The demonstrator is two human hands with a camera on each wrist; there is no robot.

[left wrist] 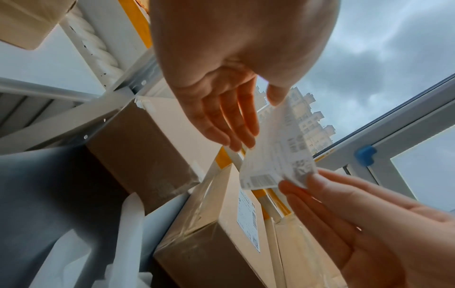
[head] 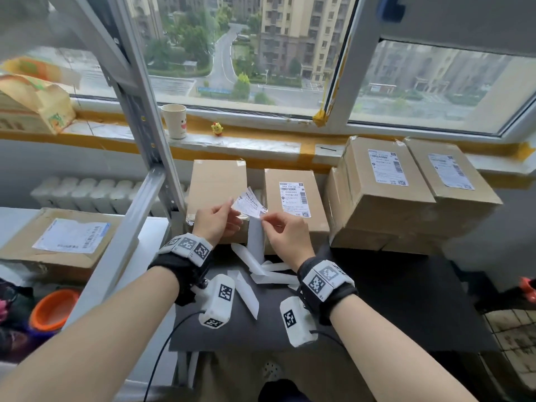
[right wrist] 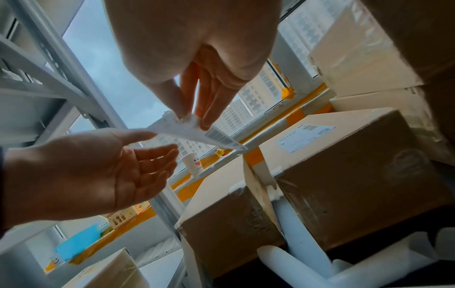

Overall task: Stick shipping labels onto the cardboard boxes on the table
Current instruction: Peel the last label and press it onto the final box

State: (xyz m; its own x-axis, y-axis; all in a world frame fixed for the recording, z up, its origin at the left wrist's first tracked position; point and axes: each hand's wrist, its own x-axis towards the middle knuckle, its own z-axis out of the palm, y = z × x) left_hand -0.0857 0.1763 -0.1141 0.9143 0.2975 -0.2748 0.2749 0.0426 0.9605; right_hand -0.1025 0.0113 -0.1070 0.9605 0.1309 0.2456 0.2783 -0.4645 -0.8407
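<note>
Above the near boxes, both hands hold one white printed shipping label [head: 250, 202] in the air. My left hand [head: 230, 205] pinches its left edge between thumb and fingers; the left wrist view shows this hand [left wrist: 261, 122] on the label [left wrist: 278, 155]. My right hand [head: 265, 217] pinches the lower right corner, and the right wrist view shows its thumb and forefinger [right wrist: 193, 120] on the label [right wrist: 197, 133]. Under the hands a plain cardboard box [head: 216, 184] has no label. Beside it on the right, another box [head: 293, 181] carries one.
Two labelled boxes [head: 385, 198] [head: 452, 181] are stacked at the right under the window. Curled white backing strips [head: 252, 274] litter the black table [head: 391, 300]. A grey shelf post [head: 145, 146] rises at the left, with a labelled box [head: 58, 242] beyond it. A cup [head: 175, 120] stands on the sill.
</note>
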